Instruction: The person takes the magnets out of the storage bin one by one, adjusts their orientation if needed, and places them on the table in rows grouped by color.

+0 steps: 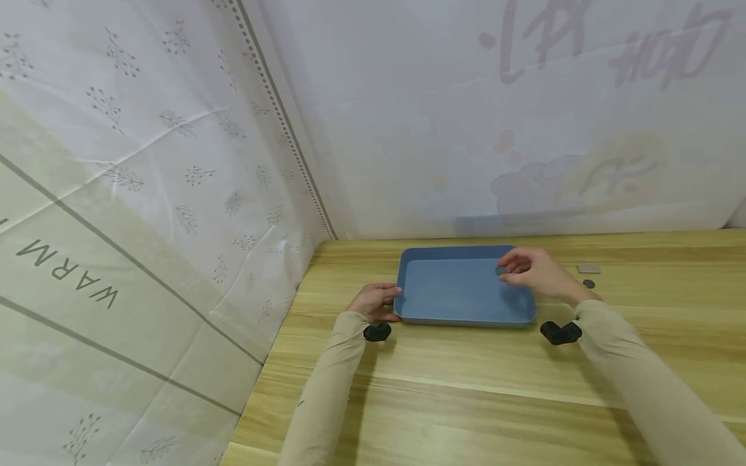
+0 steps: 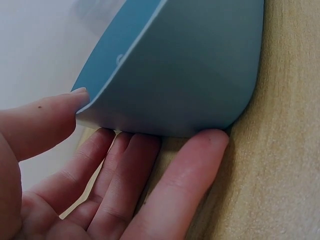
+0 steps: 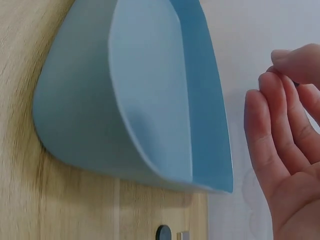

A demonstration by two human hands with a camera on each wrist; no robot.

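A shallow blue rectangular tray [image 1: 460,291] lies on the wooden table. At its left end my left hand [image 1: 375,301] holds the wall, with the thumb [image 2: 65,107] at the rim and the other fingers against the outer side. Over the tray's right end, my right hand [image 1: 533,275] pinches a small dark round disc [image 1: 500,270] between thumb and fingertips. In the right wrist view the fingers [image 3: 272,105] are above the rim level and hide nearly all of the disc.
To the right of the tray, a second dark disc [image 1: 588,283] lies on the table [image 1: 443,395], just in front of a small flat grey rectangular piece [image 1: 588,268]. A white printed cloth [image 1: 408,129] hangs behind the table, and another covers the left side.
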